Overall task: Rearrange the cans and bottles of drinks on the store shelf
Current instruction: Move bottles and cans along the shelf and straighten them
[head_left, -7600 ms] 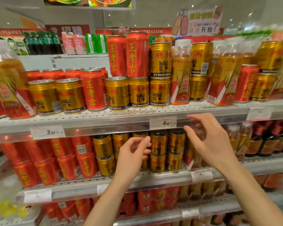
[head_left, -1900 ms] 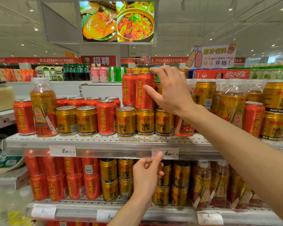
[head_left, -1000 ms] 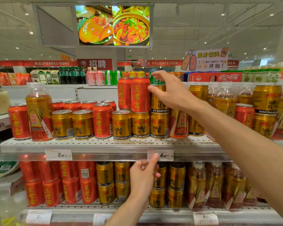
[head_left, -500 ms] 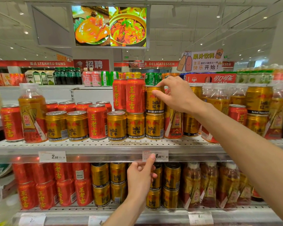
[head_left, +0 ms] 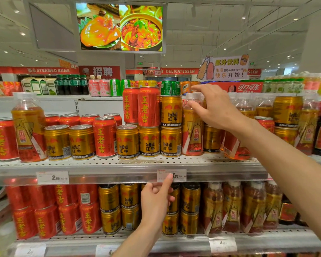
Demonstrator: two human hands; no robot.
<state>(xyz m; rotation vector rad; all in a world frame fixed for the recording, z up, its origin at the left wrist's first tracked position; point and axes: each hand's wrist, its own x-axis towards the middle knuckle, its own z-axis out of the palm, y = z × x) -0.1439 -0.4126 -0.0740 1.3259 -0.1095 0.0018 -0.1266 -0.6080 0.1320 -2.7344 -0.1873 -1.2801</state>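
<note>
1. Gold Red Bull can sits stacked on the upper shelf, on top of another gold can, touching the red can on its left. Head view only.
2. Change: right hand was pinching that gold can half a second ago; it's now off it, shifted right, over the capped bottle. Grip apart, fingers spread, nothing held.
3. Read: the stacked can looks placed and released. Bottle is probably next, but that's a guess.
4. Left hand unchanged: loosely curled, index finger up on the price tag, holding nothing.
5. Hidden: right hand and forearm cover the cans and bottles behind them. Can't tell if fingertips touch the bottle cap. Lower shelf rows are blurred, and the left hand blocks part of the gold cans there.
</note>
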